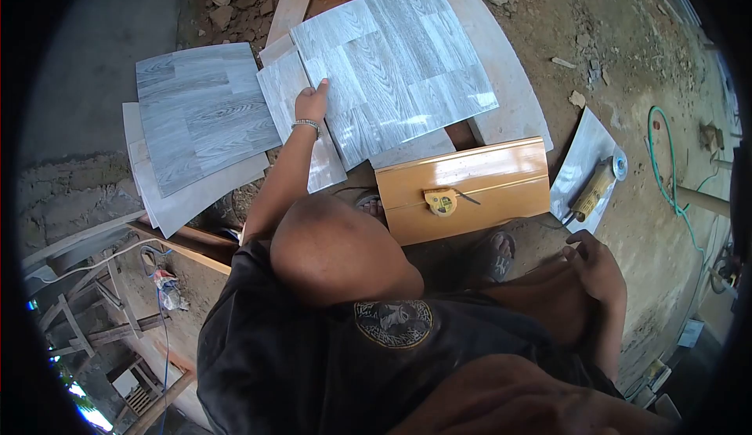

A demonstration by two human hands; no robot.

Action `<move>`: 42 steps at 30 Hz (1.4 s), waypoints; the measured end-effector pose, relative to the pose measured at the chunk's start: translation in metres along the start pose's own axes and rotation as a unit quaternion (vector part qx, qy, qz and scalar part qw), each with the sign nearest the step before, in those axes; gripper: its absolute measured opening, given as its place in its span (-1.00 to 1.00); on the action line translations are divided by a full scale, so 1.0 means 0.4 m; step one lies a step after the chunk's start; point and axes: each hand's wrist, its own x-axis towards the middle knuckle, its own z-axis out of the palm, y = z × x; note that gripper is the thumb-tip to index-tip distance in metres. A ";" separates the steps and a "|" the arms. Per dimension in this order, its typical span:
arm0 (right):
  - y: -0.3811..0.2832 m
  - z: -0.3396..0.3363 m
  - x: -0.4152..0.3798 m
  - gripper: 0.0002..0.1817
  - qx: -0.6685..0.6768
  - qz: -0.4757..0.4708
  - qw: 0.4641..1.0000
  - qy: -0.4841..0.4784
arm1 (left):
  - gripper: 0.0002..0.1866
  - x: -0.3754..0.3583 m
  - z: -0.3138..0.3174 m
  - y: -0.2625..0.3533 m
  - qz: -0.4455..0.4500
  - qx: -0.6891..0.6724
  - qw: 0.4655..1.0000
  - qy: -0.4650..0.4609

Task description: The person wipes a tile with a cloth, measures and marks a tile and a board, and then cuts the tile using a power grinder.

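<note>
My left hand (311, 103), with a metal bracelet on the wrist, reaches forward and rests its fingers on the near left edge of a large grey wood-pattern vinyl sheet (399, 59) lying on the ground. A narrower strip of the same sheet (291, 90) lies under the hand. My right hand (597, 262) rests on my right knee with its fingers loosely curled, holding nothing. I am crouched, my left knee (333, 251) in the middle of the view.
More grey sheets (200, 117) are stacked at the left. An orange wooden panel (462, 188) with a yellow tape measure (440, 200) on it lies in front of me. An angle grinder (597, 186) lies on a sheet at right, beside a green hose (666, 161). Rubble lies around.
</note>
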 end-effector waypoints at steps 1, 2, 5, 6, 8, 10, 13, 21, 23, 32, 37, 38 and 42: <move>-0.008 -0.002 0.007 -0.64 0.003 0.002 1.000 -0.007 | -0.35 0.005 -0.022 -0.004 0.027 0.126 0.990 -0.052; -0.015 -0.004 0.010 -0.64 0.005 0.005 1.000 -0.017 | -0.35 0.010 -0.031 -0.005 0.023 0.125 0.991 -0.052; -0.016 0.002 0.022 -0.64 0.015 -0.018 1.000 -0.018 | -0.29 0.050 -0.039 -0.020 0.082 0.228 0.968 -0.066; -0.025 -0.002 0.026 -0.64 0.015 -0.016 1.000 -0.016 | -0.33 0.053 -0.031 -0.031 0.098 0.235 0.966 -0.054; -0.044 -0.005 0.023 -0.65 -0.009 0.000 1.000 -0.017 | -0.37 0.063 -0.023 -0.057 0.114 0.248 0.961 -0.055; -0.028 0.008 0.020 -0.65 0.003 -0.005 1.000 -0.015 | -0.47 0.022 -0.028 -0.039 0.058 0.162 0.977 -0.128; -0.022 0.008 0.015 -0.65 0.011 -0.022 1.000 -0.010 | -0.55 0.027 -0.008 -0.049 0.040 0.145 0.978 -0.141; -0.010 0.003 0.012 -0.64 0.015 0.005 1.000 -0.014 | -0.42 -0.072 -0.042 0.160 0.171 0.362 0.916 0.041; -0.017 -0.004 0.018 -0.64 0.011 -0.004 1.000 -0.010 | -0.28 -0.093 -0.026 0.276 0.225 0.379 0.898 0.008; -0.029 -0.026 0.056 -0.69 0.022 0.014 0.999 -0.033 | -0.19 -0.005 0.356 0.216 0.565 0.513 0.626 -0.162; -0.037 -0.024 0.080 -0.69 0.058 0.067 0.994 -0.062 | -0.20 0.277 0.479 0.341 0.415 0.440 0.793 0.070; -0.031 -0.023 0.089 -0.69 0.043 0.068 0.995 -0.060 | -0.16 0.217 0.463 0.412 0.331 0.410 0.850 0.014; -0.025 -0.032 0.103 -0.69 0.025 0.095 0.992 -0.072 | -0.12 0.113 0.533 0.303 0.454 0.385 0.802 0.052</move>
